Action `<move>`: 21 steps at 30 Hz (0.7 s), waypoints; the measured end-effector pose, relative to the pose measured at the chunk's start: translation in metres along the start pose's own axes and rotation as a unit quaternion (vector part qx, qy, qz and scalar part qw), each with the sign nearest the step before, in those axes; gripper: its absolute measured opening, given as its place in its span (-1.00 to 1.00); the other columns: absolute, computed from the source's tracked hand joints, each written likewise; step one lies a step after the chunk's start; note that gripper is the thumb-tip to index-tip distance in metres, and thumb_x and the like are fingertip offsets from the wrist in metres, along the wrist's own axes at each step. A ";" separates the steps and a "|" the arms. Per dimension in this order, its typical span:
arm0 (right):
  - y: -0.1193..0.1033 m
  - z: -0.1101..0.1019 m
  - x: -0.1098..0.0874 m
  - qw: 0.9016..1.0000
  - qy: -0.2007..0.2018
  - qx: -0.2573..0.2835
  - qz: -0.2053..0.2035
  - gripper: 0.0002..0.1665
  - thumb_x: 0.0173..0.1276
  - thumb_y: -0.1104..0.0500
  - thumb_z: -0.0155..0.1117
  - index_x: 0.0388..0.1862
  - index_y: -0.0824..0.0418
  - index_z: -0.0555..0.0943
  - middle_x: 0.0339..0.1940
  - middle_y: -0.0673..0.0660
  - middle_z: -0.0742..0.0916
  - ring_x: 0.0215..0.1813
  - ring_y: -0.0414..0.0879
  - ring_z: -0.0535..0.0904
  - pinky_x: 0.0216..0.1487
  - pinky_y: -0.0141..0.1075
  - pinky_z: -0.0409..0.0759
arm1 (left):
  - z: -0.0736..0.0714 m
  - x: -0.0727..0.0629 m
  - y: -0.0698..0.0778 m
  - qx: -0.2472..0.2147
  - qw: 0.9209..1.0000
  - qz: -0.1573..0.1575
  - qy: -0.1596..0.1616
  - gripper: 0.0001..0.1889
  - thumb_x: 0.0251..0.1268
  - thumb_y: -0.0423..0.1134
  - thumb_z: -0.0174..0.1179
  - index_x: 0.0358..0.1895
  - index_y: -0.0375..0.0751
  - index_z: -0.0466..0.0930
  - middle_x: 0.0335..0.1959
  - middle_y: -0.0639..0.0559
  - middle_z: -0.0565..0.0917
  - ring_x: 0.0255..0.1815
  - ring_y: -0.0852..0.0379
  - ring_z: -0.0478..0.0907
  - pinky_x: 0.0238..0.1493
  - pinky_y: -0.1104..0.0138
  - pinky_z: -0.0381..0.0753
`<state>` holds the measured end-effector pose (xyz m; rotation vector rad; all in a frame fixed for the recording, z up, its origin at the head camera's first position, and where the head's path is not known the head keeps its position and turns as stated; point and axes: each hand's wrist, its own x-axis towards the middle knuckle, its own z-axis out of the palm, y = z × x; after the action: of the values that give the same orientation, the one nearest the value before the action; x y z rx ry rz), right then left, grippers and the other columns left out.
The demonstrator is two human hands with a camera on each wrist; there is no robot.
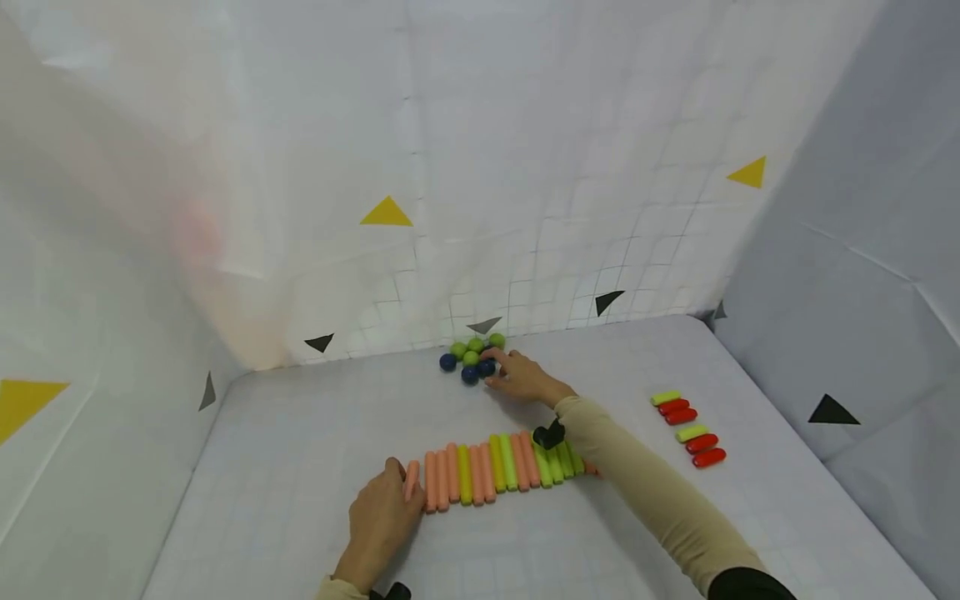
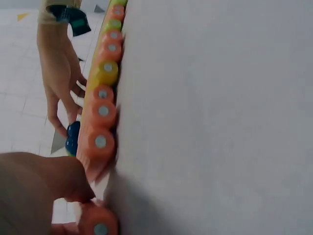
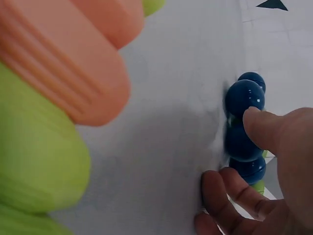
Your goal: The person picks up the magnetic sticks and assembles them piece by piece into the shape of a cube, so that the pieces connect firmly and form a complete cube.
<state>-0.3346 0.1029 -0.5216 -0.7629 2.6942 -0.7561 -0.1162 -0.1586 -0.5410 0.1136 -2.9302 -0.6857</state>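
1. l hand (image 1: 384,510) pinching an orange stick (image 1: 411,480), just left of the stick row (image 1: 477,477)
2. red + lime pieces (image 1: 681,416) off to the right
3. r hand (image 1: 525,379) at the ball cluster (image 1: 470,358), thumb over dark blue balls (image 3: 243,98), can't tell if gripping tbh

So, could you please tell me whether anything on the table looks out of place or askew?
Only slightly: the leftmost orange stick, in the left hand, sits apart from the row of sticks, whose ends are unevenly aligned. Nothing looks spilled or damaged.
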 end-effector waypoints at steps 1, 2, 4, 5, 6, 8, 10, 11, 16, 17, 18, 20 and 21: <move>0.000 0.001 0.001 1.000 0.002 -0.001 0.004 -0.41 0.65 -0.02 0.22 0.56 0.00 0.37 0.08 0.29 0.65 0.04 0.12 0.63 0.06 0.05 0.61 | -0.001 0.001 -0.001 -0.001 1.000 -0.008 0.003 -0.80 0.22 -0.24 0.34 -0.34 -0.16 0.47 -0.63 0.09 0.46 -0.64 0.13 0.40 -0.67 0.26 0.31; 0.001 0.002 0.001 1.000 0.005 -0.002 0.004 -0.43 0.65 -0.02 0.23 0.54 0.01 0.38 0.06 0.28 0.65 0.03 0.09 0.62 0.05 0.04 0.61 | -0.001 0.003 -0.002 -0.001 1.000 -0.014 0.004 -0.80 0.20 -0.25 0.34 -0.37 -0.14 0.46 -0.63 0.08 0.46 -0.64 0.12 0.41 -0.66 0.24 0.33; 0.002 0.004 0.002 1.000 0.011 -0.006 0.003 -0.47 0.64 -0.01 0.24 0.48 0.03 0.42 0.05 0.26 0.64 0.01 0.07 0.60 0.04 0.02 0.59 | -0.003 0.007 -0.007 -0.001 1.000 -0.016 0.006 -0.80 0.19 -0.26 0.34 -0.41 -0.15 0.46 -0.62 0.06 0.47 -0.65 0.10 0.43 -0.66 0.22 0.34; 0.002 0.004 0.002 1.000 0.015 -0.007 0.001 -0.50 0.64 0.00 0.25 0.44 0.07 0.44 0.05 0.26 0.64 0.01 0.07 0.60 0.05 0.03 0.59 | -0.004 0.009 -0.009 -0.002 1.000 -0.015 0.003 -0.80 0.19 -0.26 0.34 -0.40 -0.15 0.46 -0.62 0.07 0.48 -0.64 0.10 0.43 -0.66 0.22 0.34; 0.003 0.004 0.001 1.000 0.019 -0.007 -0.001 -0.51 0.63 0.00 0.27 0.41 0.10 0.46 0.06 0.27 0.65 0.02 0.08 0.60 0.07 0.04 0.59 | -0.004 0.012 -0.012 -0.003 1.000 -0.011 -0.002 -0.81 0.20 -0.26 0.34 -0.39 -0.16 0.48 -0.62 0.07 0.48 -0.64 0.11 0.43 -0.65 0.23 0.35; 0.004 0.004 0.001 1.000 0.025 -0.009 -0.006 -0.54 0.63 0.01 0.27 0.36 0.16 0.48 0.07 0.27 0.66 0.03 0.09 0.60 0.10 0.05 0.58 | -0.005 0.018 -0.019 -0.016 1.000 -0.003 -0.016 -0.84 0.24 -0.24 0.33 -0.34 -0.17 0.52 -0.61 0.08 0.49 -0.63 0.14 0.41 -0.64 0.26 0.34; 0.006 0.003 0.000 1.000 0.028 -0.005 -0.010 -0.55 0.63 0.03 0.27 0.33 0.23 0.50 0.08 0.28 0.68 0.05 0.09 0.61 0.14 0.05 0.59 | -0.006 0.024 -0.026 -0.044 0.999 0.001 -0.031 -0.86 0.30 -0.22 0.31 -0.29 -0.18 0.56 -0.60 0.10 0.50 -0.62 0.17 0.40 -0.62 0.29 0.34; 0.007 0.003 -0.001 1.000 0.027 0.002 -0.012 -0.55 0.63 0.04 0.27 0.32 0.24 0.50 0.08 0.27 0.69 0.06 0.09 0.62 0.15 0.05 0.59 | -0.006 0.026 -0.030 -0.060 0.997 0.001 -0.038 -0.86 0.35 -0.20 0.30 -0.26 -0.18 0.57 -0.60 0.11 0.50 -0.62 0.19 0.40 -0.61 0.31 0.34; 0.014 -0.002 -0.005 0.998 0.016 0.056 -0.009 -0.56 0.64 0.04 0.25 0.33 0.24 0.52 0.10 0.25 0.73 0.09 0.08 0.69 0.15 -0.02 0.66 | -0.009 0.038 -0.043 -0.148 0.988 0.004 -0.044 -0.85 0.49 -0.19 0.29 -0.13 -0.22 0.67 -0.54 0.09 0.58 -0.55 0.21 0.43 -0.51 0.35 0.39; 0.015 -0.003 -0.005 0.998 0.016 0.068 -0.003 -0.57 0.64 0.03 0.26 0.32 0.22 0.53 0.11 0.24 0.73 0.09 0.07 0.70 0.14 -0.03 0.67 | -0.009 0.042 -0.044 -0.161 0.986 0.007 -0.043 -0.85 0.49 -0.21 0.30 -0.10 -0.24 0.68 -0.51 0.09 0.60 -0.51 0.22 0.45 -0.48 0.36 0.42; 0.016 -0.003 -0.006 0.997 0.019 0.079 0.004 -0.57 0.63 0.00 0.27 0.32 0.19 0.54 0.12 0.22 0.74 0.09 0.05 0.71 0.14 -0.05 0.68 | -0.008 0.045 -0.045 -0.174 0.984 0.008 -0.044 -0.85 0.48 -0.23 0.31 -0.09 -0.25 0.70 -0.49 0.07 0.62 -0.48 0.21 0.47 -0.45 0.37 0.44; 0.017 -0.006 -0.007 0.994 0.027 0.107 0.017 -0.56 0.61 -0.03 0.30 0.31 0.15 0.57 0.13 0.20 0.75 0.08 0.03 0.73 0.13 -0.07 0.69 | -0.007 0.053 -0.045 -0.203 0.978 0.005 -0.053 -0.85 0.47 -0.25 0.32 -0.06 -0.25 0.72 -0.43 0.05 0.66 -0.41 0.21 0.50 -0.40 0.38 0.47; 0.016 -0.006 -0.007 0.992 0.031 0.123 0.020 -0.55 0.60 -0.04 0.31 0.32 0.14 0.58 0.13 0.21 0.75 0.07 0.03 0.74 0.12 -0.07 0.70 | -0.006 0.057 -0.044 -0.219 0.974 0.003 -0.059 -0.85 0.47 -0.25 0.33 -0.05 -0.25 0.72 -0.39 0.05 0.69 -0.37 0.21 0.51 -0.37 0.38 0.48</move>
<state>-0.3377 0.1215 -0.5245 -0.6332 2.5946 -1.0922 -0.1700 -0.2066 -0.5494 0.0195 -2.8010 -1.3558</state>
